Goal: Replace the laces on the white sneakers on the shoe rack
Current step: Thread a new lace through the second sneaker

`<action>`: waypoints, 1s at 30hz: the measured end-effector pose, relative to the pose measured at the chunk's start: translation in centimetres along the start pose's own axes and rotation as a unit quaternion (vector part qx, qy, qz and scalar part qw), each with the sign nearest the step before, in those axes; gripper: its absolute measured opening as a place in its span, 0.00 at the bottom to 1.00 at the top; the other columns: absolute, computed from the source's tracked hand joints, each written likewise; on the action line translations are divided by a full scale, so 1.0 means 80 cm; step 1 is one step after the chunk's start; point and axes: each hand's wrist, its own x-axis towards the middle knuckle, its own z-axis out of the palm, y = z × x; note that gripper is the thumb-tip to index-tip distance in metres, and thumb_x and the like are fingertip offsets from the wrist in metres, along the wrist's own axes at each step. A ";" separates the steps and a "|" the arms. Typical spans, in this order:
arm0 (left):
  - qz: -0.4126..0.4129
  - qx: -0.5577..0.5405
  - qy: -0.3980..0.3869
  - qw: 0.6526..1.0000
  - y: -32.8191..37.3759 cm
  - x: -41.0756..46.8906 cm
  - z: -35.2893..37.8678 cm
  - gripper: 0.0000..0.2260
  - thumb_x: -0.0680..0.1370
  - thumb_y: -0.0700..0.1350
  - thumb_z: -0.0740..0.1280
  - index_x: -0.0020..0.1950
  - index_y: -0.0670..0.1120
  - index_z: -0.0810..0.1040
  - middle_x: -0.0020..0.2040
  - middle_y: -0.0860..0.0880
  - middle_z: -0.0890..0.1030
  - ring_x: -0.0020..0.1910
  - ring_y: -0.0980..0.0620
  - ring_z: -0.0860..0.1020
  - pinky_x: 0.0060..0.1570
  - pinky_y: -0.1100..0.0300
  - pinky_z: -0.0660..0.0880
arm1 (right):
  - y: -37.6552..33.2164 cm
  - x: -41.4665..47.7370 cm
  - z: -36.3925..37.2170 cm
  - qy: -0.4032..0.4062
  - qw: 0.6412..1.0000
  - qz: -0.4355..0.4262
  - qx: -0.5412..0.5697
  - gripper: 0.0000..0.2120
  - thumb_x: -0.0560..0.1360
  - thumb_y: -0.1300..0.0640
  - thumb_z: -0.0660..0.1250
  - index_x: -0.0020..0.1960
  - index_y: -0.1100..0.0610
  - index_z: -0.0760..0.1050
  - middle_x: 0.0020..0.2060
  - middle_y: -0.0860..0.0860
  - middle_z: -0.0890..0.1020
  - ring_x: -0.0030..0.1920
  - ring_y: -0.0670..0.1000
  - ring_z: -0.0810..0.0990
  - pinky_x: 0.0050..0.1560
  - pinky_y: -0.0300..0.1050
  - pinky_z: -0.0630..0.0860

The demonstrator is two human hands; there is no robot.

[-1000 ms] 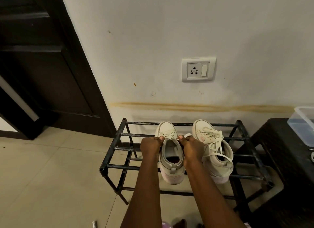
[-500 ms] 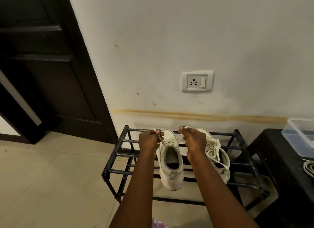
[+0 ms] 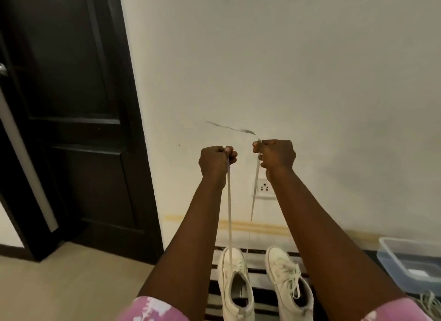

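Note:
Two white sneakers stand side by side on the black shoe rack (image 3: pixel 259 271) at the bottom of the view. From the left sneaker (image 3: pixel 235 282) a white lace (image 3: pixel 229 213) runs straight up in two taut strands. My left hand (image 3: pixel 216 161) grips one strand and my right hand (image 3: pixel 276 157) grips the other, both raised high above the shoe in front of the wall. A loose lace end flicks out above my right hand. The right sneaker (image 3: pixel 290 282) is still laced and tied.
A dark wooden door (image 3: pixel 69 115) stands at the left. On a dark surface at the right sit a clear plastic tub (image 3: pixel 410 261) and a bundle of laces (image 3: pixel 429 301). A wall socket (image 3: pixel 263 189) shows between my forearms.
Both hands have risen from the left sneaker's top to well above it, drawing the lace out into two long strands. The camera has tilted upward.

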 end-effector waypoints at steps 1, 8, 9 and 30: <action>0.013 -0.001 -0.004 1.000 0.022 -0.001 0.005 0.11 0.77 0.30 0.55 0.40 0.38 0.74 0.34 0.45 0.76 0.26 0.55 0.76 0.28 0.67 0.76 | -0.024 0.003 0.000 -0.002 1.000 -0.009 0.001 0.03 0.69 0.66 0.70 0.40 0.65 0.81 0.36 0.58 0.81 0.33 0.53 0.76 0.39 0.47 0.74; 0.083 0.015 -0.044 0.995 0.108 -0.020 0.023 0.14 0.76 0.30 0.60 0.36 0.43 0.78 0.34 0.47 0.80 0.33 0.53 0.80 0.30 0.66 0.75 | -0.119 0.001 0.004 -0.038 0.996 -0.084 -0.017 0.09 0.72 0.64 0.71 0.47 0.70 0.79 0.35 0.59 0.80 0.32 0.53 0.79 0.45 0.48 0.81; 0.090 0.014 -0.043 0.995 0.114 -0.022 0.024 0.13 0.75 0.31 0.61 0.36 0.44 0.79 0.35 0.47 0.80 0.34 0.52 0.80 0.30 0.66 0.74 | -0.125 0.001 0.004 -0.047 0.995 -0.085 -0.018 0.09 0.72 0.65 0.69 0.49 0.70 0.79 0.34 0.58 0.80 0.33 0.53 0.79 0.42 0.43 0.81; 0.115 0.035 -0.076 0.990 0.176 -0.041 0.024 0.03 0.73 0.35 0.71 0.45 0.40 0.81 0.39 0.43 0.82 0.39 0.46 0.81 0.44 0.55 0.79 | -0.164 -0.017 -0.016 -0.004 0.977 -0.199 -0.078 0.03 0.74 0.66 0.68 0.44 0.60 0.77 0.36 0.58 0.82 0.32 0.54 0.82 0.41 0.50 0.82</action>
